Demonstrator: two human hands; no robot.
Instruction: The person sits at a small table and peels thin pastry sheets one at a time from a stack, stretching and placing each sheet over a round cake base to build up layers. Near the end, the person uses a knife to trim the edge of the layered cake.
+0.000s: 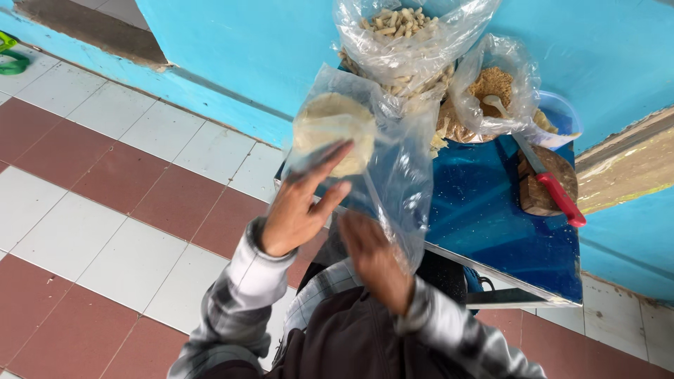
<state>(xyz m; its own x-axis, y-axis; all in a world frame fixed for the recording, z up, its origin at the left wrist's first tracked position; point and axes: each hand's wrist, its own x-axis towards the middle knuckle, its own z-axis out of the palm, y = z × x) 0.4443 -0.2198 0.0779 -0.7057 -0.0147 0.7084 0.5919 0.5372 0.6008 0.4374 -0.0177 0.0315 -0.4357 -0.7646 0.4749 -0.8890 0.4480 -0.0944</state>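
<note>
My left hand (298, 207) is raised with fingers spread, holding up a clear plastic bag (393, 168) against its palm side. A pale round flat piece of dough (333, 130) sits in the bag's upper part, just above my fingertips. My right hand (372, 256) is lower, near my chest, gripping the bag's bottom end. Both sleeves are grey plaid.
A blue table (491, 210) stands against a turquoise wall (239, 49). On it rest a bag of pale finger-shaped snacks (404, 35), a bag of brown crumbs with a spoon (491, 91), and a red-handled knife (558, 193) on a wooden block (537, 193). Red and white tiles (105, 175) cover the floor.
</note>
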